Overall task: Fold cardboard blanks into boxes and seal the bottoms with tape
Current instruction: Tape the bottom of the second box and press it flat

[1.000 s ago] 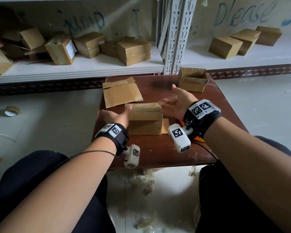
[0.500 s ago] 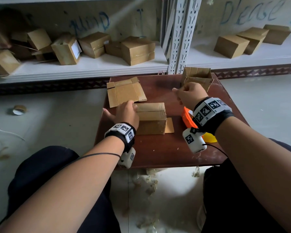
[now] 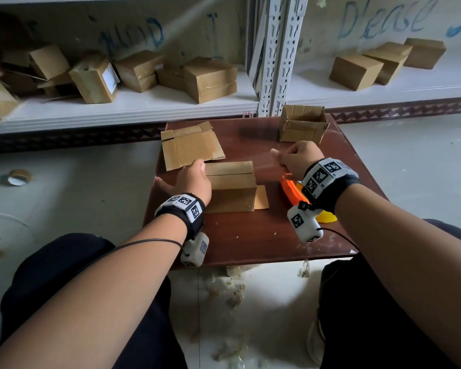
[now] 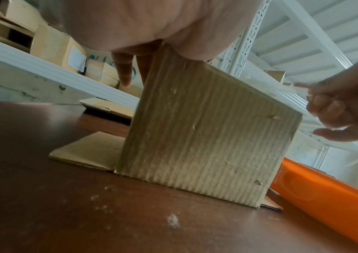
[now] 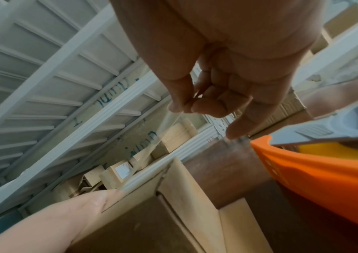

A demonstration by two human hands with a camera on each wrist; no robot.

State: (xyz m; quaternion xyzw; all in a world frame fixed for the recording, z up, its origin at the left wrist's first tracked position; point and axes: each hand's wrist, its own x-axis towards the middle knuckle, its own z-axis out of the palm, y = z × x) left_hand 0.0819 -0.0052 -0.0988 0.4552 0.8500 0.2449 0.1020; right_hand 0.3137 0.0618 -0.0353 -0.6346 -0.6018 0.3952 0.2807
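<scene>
Small brown counter [image 3: 250, 235] in front of a seated person; white shelf [image 3: 133, 105] behind it with a loose heap of cardboard boxes.

Folded box [image 3: 232, 186] stands mid-counter, closed flaps on top with the seam running left to right, one loose flap lying flat on the counter at its right side. Left hand [image 3: 193, 179] rests on the box's top left end, palm down over the corner; the left wrist view shows fingers [image 4: 123, 71] extended down the far side, not curled.

Right hand [image 3: 297, 158] raised just right of the box, apart from it. Thumb and forefinger pinch the end of a clear tape strip [image 5: 167, 126]; remaining fingers curled, little finger sticking out. Strip is see-through and hard to trace in the head view.

Orange tape dispenser [image 3: 293, 190] lies on the counter under the right wrist, beside the box.

Flat blank [image 3: 190, 146] lies at the far left of the counter, just behind the left hand. Open-topped box [image 3: 302, 125] stands at the far right corner.

Tape roll [image 3: 18, 177] on the floor to the left.
</scene>
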